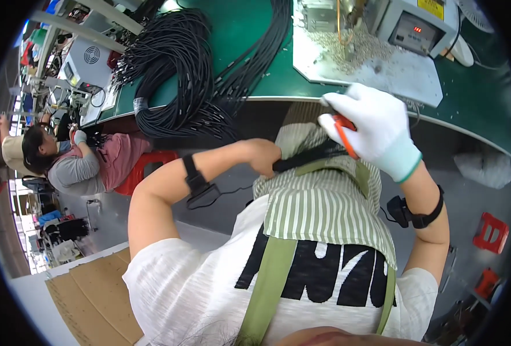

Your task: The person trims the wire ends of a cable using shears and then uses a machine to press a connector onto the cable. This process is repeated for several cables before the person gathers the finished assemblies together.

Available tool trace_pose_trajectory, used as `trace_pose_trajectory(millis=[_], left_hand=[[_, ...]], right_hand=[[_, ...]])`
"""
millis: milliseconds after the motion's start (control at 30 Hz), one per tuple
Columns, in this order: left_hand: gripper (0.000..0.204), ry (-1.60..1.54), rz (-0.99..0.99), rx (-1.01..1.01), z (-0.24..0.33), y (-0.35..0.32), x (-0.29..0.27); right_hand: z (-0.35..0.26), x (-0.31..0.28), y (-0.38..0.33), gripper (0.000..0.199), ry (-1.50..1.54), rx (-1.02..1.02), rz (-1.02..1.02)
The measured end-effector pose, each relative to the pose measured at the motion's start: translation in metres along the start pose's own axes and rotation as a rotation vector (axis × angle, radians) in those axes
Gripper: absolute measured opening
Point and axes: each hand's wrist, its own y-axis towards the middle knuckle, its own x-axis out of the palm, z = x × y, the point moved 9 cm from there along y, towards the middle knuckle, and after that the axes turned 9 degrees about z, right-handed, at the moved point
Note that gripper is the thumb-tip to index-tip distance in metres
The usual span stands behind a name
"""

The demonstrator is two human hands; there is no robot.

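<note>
- Head view: the left hand (265, 157), bare, has its fingers clamped on a bundle of black cables (310, 155) held over the lap, below the green bench (255, 86).
- The right hand (376, 130), in a white glove, has its fingers clamped on an orange-handled cutter (344, 134) at the bundle's end.
- Judging by this, trimming is under way; a large heap of cables (177, 69) on the bench looks left to handle.
- The held bundle looks thin, straight and dark.
</note>
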Motion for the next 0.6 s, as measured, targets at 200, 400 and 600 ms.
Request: trace_pose_trajectory(millis=[200, 400, 600], left_hand=[[0.037, -0.605, 0.436, 0.266, 0.044, -0.137, -0.126], [0.03, -1.565, 1.37, 0.751, -0.096, -0.238, -0.118], [0.035, -1.646, 1.929, 0.599, -0.22, -0.226, -0.161]], right_hand=[[0.022, 0.053, 0.039, 0.014, 0.473, -0.061, 0.033], [0.055, 0.082, 0.044, 0.019, 0.789, 0.216, -0.033], [0.071, 0.108, 0.007, 0.02, 0.735, 0.399, -0.214]])
